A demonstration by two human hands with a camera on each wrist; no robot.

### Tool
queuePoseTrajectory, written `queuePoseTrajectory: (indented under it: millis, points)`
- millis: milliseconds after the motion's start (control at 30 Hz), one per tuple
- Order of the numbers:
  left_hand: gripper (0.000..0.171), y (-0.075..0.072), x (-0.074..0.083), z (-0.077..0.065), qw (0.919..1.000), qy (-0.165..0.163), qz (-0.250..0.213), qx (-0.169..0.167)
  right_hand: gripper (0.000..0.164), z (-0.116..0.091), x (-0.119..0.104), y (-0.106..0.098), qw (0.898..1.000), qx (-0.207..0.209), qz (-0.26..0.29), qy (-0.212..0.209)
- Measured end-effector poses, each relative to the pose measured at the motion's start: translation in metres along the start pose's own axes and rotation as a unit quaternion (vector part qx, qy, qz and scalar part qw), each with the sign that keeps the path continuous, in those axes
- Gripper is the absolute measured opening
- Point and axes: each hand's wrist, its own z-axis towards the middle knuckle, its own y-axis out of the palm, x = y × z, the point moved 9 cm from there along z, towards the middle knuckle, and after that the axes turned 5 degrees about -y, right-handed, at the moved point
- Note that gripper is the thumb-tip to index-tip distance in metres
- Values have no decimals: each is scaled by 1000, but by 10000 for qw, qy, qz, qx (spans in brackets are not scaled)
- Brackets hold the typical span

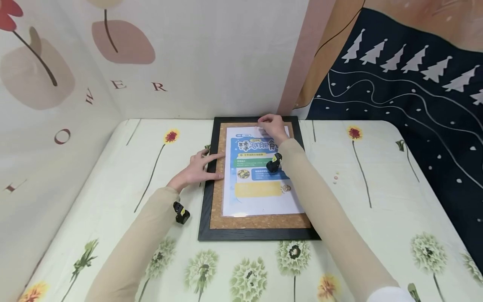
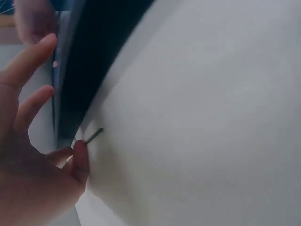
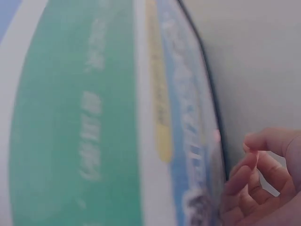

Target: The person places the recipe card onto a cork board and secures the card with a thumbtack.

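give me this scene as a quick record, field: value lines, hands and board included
surface: flowered cloth
board: cork in a black frame, lying on the cloth
poster: printed sheet on the cork
left hand: thumb and a finger reach over the frame's left side
right hand: near the poster's top edge, thumb and fingertip together; cannot tell whether anything small is between them

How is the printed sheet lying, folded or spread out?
Spread out: the printed sheet lies across the cork board, no fold visible.
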Motion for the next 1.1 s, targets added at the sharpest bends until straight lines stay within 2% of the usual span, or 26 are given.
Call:
queuePoseTrajectory:
  millis: [167,433,633,833,1100]
  points:
    - [79,5,-1,1,9995,40,276,-156,26,-8,-8,-9,9997,-225,-6,-11]
    - [81,7,1,-1,9990,281,325,-156,22,-25,-19,-26,9982,-446,-134,-367]
    - [82,9,3,0,9985,318,406,-177,24,-43,-20,-45,9968,-551,-270,-520]
    - [88,9,5,-1,9982,224,522,-210,26,-58,-13,-68,9952,-700,-499,-467]
    - [87,10,4,-2,9977,204,578,-294,30,-73,3,-98,9931,-752,-797,-428]
